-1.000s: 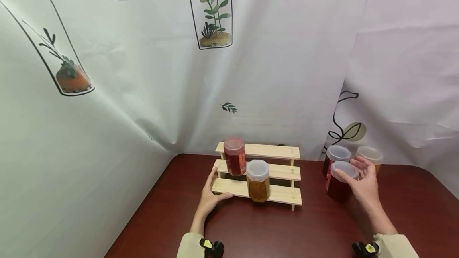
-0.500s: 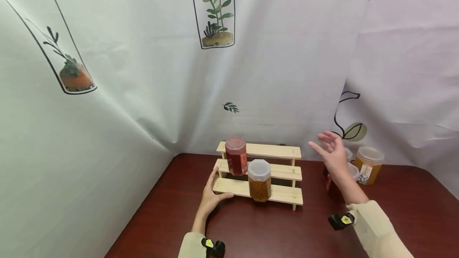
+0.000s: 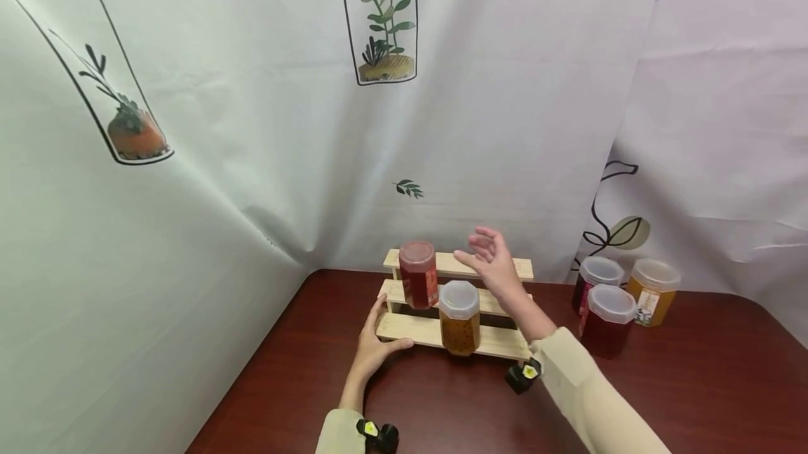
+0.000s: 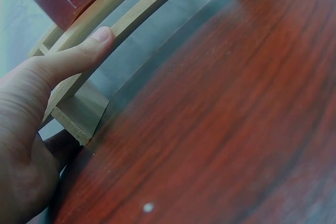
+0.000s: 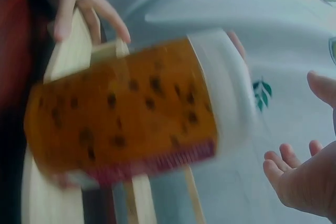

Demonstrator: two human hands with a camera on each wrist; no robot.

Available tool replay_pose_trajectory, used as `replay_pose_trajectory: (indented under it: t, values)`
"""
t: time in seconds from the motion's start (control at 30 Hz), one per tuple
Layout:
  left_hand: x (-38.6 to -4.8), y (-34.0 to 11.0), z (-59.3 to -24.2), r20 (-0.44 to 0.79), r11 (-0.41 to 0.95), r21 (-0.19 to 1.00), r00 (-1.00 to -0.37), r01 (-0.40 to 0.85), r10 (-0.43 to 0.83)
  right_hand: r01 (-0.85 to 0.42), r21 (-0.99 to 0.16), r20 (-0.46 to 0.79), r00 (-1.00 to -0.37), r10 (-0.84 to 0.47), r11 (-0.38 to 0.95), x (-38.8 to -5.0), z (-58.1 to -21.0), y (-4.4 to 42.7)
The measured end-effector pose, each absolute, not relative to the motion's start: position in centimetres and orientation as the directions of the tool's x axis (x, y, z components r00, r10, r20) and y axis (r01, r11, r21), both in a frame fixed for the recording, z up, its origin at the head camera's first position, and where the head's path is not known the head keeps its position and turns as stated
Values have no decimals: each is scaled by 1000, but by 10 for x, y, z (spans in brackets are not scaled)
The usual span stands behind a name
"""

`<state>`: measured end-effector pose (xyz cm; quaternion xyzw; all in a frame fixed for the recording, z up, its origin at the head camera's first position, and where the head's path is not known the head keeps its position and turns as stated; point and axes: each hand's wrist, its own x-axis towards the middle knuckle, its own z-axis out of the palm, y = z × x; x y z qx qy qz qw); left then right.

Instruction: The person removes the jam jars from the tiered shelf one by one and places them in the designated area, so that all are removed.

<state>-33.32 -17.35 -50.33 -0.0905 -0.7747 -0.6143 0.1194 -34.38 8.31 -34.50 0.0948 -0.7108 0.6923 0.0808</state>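
On a reddish-brown worktop [image 3: 454, 408] stands a three-tier wooden rack [image 3: 410, 328], set before a white cloth backdrop [image 3: 536, 124] printed with plants. A red jar [image 3: 416, 285] sits upright toward the left of its middle tier; just beside it, one step lower, stands an amber jar [image 3: 459, 331] with dark specks and a whitish lid. The left grip [image 3: 374, 354], a bare hand, is spread wide at the rack's left end, thumb along the lowest tier's front edge. The right grip [image 3: 495, 264] has its fingers parted and slightly bent, holding nothing, in front of the top tier. Well to the right, close together on the worktop, are a dark jar [image 3: 602, 271], a deep-red jar [image 3: 604, 331] and a yellow jar [image 3: 658, 296].
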Motion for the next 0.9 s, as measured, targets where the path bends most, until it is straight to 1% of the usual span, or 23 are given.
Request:
replay_pose_trajectory:
  t: [0.2,0.4,0.5,0.67,0.9]
  values:
    - [-331,-175,-504,301,230,929,-954,290,-14,-262,-965,263,-964,-52,-15,-347,-350,51]
    - [-330,-174,-506,286,238,932,-958,274,-18,-295,-954,298,-954,-42,-58,-347,-353,26]
    - [-331,-173,-507,284,244,931,-959,272,-16,-310,-950,311,-950,-35,-28,-348,-354,19]
    - [-331,-173,-506,285,249,929,-958,274,-9,-332,-941,331,-943,-28,60,-352,-355,15]
    - [-332,-175,-503,286,236,931,-958,279,3,-315,-945,311,-949,-48,94,-357,-355,16]
